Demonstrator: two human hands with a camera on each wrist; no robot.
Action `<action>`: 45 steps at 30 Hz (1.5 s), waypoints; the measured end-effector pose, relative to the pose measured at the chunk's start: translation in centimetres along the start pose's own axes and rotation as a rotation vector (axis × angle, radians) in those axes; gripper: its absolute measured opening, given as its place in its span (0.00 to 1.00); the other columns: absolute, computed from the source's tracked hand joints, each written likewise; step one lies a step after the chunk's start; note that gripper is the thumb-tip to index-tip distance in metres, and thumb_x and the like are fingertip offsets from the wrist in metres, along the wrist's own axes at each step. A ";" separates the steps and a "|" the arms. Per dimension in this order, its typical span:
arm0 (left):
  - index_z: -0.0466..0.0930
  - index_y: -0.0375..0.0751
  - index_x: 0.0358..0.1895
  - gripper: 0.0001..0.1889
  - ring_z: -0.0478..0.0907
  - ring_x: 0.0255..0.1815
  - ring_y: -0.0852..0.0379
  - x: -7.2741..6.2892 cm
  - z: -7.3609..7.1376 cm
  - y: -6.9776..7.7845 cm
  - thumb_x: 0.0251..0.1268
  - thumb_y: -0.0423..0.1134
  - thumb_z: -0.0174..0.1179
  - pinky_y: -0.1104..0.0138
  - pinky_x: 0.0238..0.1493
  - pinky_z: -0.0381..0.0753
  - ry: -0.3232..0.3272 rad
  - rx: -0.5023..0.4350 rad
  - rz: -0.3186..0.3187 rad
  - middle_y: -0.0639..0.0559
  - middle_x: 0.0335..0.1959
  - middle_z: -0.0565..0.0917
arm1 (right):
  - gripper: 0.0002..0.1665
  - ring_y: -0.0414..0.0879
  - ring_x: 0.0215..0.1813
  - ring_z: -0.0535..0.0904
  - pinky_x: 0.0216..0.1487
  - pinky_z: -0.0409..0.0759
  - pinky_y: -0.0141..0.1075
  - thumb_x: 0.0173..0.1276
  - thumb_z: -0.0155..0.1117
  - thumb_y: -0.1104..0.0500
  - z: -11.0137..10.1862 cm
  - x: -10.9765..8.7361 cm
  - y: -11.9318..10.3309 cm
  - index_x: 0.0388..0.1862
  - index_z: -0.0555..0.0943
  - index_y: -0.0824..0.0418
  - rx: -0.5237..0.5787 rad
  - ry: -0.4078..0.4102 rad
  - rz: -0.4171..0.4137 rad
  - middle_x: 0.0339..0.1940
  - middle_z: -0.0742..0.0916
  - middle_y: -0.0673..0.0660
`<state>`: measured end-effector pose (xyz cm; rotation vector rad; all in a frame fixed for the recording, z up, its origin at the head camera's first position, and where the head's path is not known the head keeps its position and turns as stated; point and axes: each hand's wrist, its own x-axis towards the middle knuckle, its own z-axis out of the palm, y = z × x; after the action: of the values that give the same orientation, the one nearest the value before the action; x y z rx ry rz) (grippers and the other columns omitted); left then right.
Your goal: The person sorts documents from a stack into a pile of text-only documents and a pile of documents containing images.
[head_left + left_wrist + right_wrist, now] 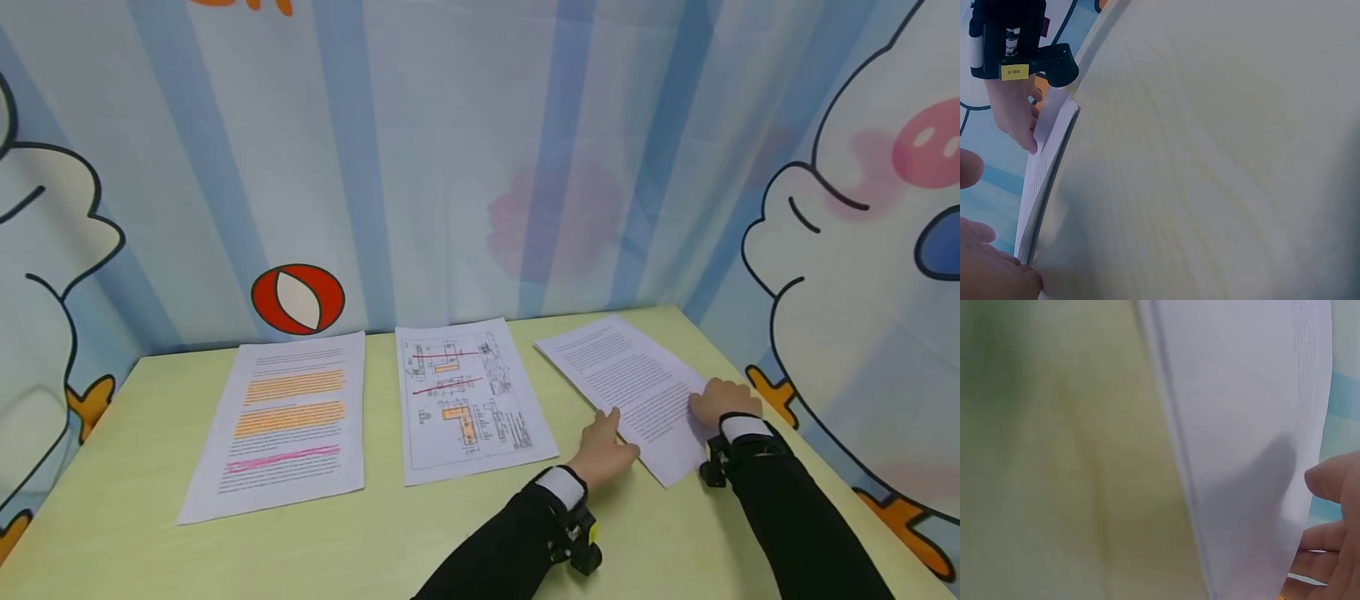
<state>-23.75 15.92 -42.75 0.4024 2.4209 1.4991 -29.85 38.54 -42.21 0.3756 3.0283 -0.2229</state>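
Paper stack (615, 379) lies slanted at the right of the table (300, 558). Its left edge is met by loosely spread fingers of the left hand (602, 452); whether the opposite edge is pinched by the right hand (723, 402) cannot be told. Light, even pressure seems best, so that creasing is avoided.

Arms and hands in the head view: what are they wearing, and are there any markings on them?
The left hand and right hand are bare, below long black sleeves. Each wrist has a white band edged in black, plus a small black camera. The right one carries a yellow label with dark characters too small to read.
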 end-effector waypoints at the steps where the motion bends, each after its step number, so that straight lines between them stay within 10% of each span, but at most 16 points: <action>1: 0.57 0.37 0.68 0.36 0.47 0.70 0.43 0.0 0.0 0.0 0.51 0.36 0.53 0.58 0.64 0.53 -0.008 0.003 -0.007 0.40 0.69 0.54 | 0.23 0.64 0.35 0.71 0.35 0.68 0.51 0.64 0.47 0.56 -0.1 -0.1 -0.1 0.35 0.76 0.78 -0.009 0.001 -0.008 0.30 0.78 0.70; 10: 0.57 0.40 0.69 0.35 0.46 0.70 0.44 -0.2 0.1 -0.3 0.53 0.37 0.54 0.55 0.65 0.51 -0.018 0.031 0.008 0.40 0.70 0.52 | 0.19 0.55 0.24 0.73 0.23 0.67 0.43 0.64 0.46 0.58 -0.9 -0.3 -1.2 0.28 0.77 0.72 -0.034 0.057 -0.075 0.21 0.78 0.64; 20: 0.60 0.34 0.66 0.33 0.48 0.69 0.43 -0.2 0.5 -0.5 0.51 0.34 0.50 0.58 0.65 0.52 0.035 -0.001 0.092 0.39 0.68 0.57 | 0.15 0.58 0.24 0.76 0.19 0.72 0.44 0.63 0.48 0.66 -1.7 -1.1 -1.8 0.44 0.74 0.77 0.115 0.197 -0.024 0.32 0.81 0.73; 28: 0.64 0.29 0.61 0.30 0.56 0.65 0.42 0.3 0.7 -1.4 0.49 0.28 0.50 0.57 0.63 0.56 0.175 -0.155 0.122 0.37 0.63 0.65 | 0.16 0.61 0.32 0.78 0.29 0.75 0.49 0.68 0.47 0.64 -2.7 -1.8 -2.0 0.46 0.76 0.76 0.164 0.210 -0.080 0.40 0.80 0.74; 36: 0.54 0.23 0.63 0.31 0.65 0.58 0.42 0.9 0.3 -1.6 0.53 0.24 0.48 0.55 0.57 0.65 0.171 -0.558 0.045 0.36 0.54 0.67 | 0.17 0.63 0.33 0.77 0.29 0.74 0.49 0.68 0.46 0.65 -3.5 -2.1 -1.5 0.45 0.75 0.79 0.241 0.211 -0.193 0.40 0.79 0.76; 45: 0.62 0.28 0.59 0.23 0.72 0.47 0.50 1.1 -0.7 -1.5 0.60 0.33 0.51 0.57 0.49 0.69 0.204 -0.484 0.010 0.41 0.46 0.74 | 0.25 0.68 0.47 0.72 0.42 0.71 0.56 0.72 0.42 0.57 -5.4 -1.8 -1.2 0.56 0.68 0.77 0.385 0.189 -0.218 0.50 0.74 0.77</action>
<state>-25.11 15.15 -43.87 0.1634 2.0847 2.1406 -28.77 37.80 -36.55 0.0893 3.2005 -0.8383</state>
